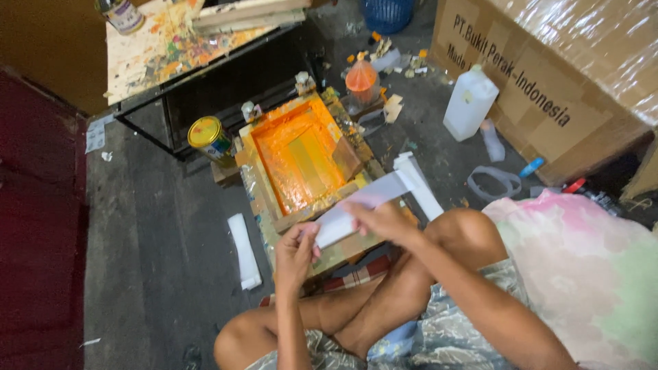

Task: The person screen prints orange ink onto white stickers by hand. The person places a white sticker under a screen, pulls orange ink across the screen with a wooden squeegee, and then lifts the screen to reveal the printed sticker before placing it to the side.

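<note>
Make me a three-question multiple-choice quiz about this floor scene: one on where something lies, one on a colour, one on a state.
1. Where is the white jug?
A. beside the cardboard box
B. inside the frame
C. on the paint-splashed table

2. What colour is the ink in the wooden frame?
A. blue
B. orange
C. green

3. How is the white strip held?
A. lying untouched
B. by one hand only
C. by both hands

Answers: A, the jug stands against the box; B, orange coats the frame; C, the left hand and right hand both grip it.
</note>
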